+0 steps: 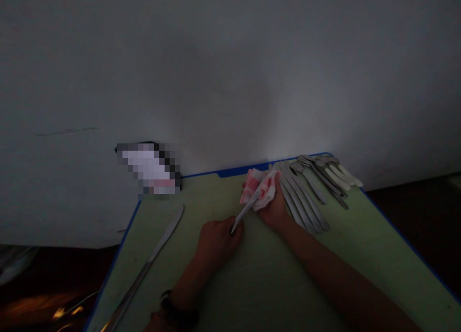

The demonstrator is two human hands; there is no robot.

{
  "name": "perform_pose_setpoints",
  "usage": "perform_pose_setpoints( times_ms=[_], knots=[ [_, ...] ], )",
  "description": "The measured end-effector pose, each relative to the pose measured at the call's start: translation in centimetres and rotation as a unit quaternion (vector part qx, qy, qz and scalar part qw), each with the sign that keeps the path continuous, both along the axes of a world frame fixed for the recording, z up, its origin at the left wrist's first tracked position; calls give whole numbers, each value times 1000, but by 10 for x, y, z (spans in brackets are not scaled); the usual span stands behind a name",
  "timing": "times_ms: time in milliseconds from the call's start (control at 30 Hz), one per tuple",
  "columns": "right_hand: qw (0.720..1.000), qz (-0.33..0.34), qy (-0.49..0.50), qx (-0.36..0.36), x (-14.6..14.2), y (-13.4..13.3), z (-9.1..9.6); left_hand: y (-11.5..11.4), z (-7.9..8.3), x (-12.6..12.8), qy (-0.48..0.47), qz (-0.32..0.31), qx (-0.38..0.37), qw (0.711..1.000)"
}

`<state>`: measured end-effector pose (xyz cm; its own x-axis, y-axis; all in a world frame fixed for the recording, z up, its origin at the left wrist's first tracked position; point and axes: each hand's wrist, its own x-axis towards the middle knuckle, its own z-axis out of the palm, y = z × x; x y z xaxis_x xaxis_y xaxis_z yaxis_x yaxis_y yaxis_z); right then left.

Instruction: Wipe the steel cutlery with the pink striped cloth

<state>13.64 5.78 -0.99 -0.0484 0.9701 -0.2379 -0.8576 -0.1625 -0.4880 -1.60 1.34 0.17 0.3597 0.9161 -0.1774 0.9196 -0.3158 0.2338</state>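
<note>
My left hand (218, 241) is closed round the handle end of a metal knife (246, 209) that slants up to the right. My right hand (275, 208) grips a pink and white cloth (260, 188) wrapped about the knife's blade end. Both hands rest low over a light green table (252, 284) with a blue rim. A dark band sits on my left wrist.
A row of several metal knives (302, 200) lies just right of my right hand, with several spoons and forks (329, 176) beyond them near the far right corner. One separate knife (151, 260) lies on the left side. A blurred-out object (149, 169) sits at the far left corner. A pale wall stands behind.
</note>
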Motion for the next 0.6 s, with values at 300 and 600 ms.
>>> perform_pose_setpoints(
  times_ms=[300,600],
  knots=[
    [999,-42,17,4,5,3,-4,0,-4,-4,21,0,8,1000],
    [999,13,45,-17,6,4,-4,1,-3,-5,0,-13,18,1000]
  ],
)
